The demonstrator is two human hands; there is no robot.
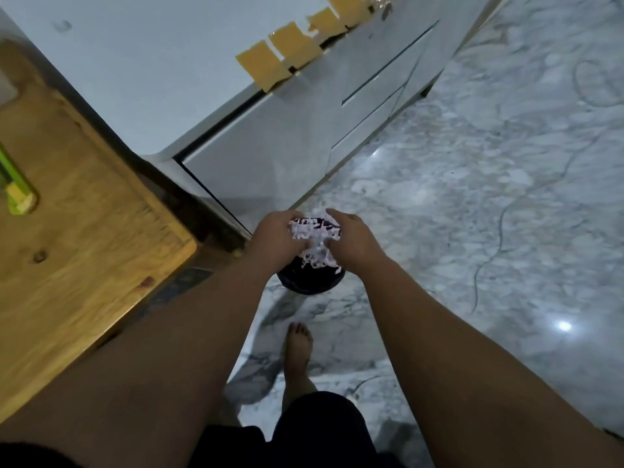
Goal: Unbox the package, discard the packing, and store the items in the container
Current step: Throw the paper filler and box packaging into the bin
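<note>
White shredded paper [315, 236] is sitting in a loose bunch between two hands, out in front of the person and above the floor. The left hand [275, 239] is pressing on the left side of the bunch, and the right hand [354, 239] is pressing on the right side. The fingers of both hands are curling around the paper and gripping it, and some curly strips are hanging down from the bottom.

Right under the hands a dark round bin [309, 280] is standing on the marble floor [489, 204] (only its near edge is showing, because the hands and paper are covering the rest). The strips that hang lowest are showing against the bin's dark inside.

On the left, a wooden bench [77, 211] is showing its corner, with a green and yellow tool [17, 190] lying at its left edge. Farther away, a white cabinet [270, 130] is standing with pieces of brown tape [293, 45] stuck along its top edge. Nearer to the person, a bare foot [299, 349] is resting on the floor.
</note>
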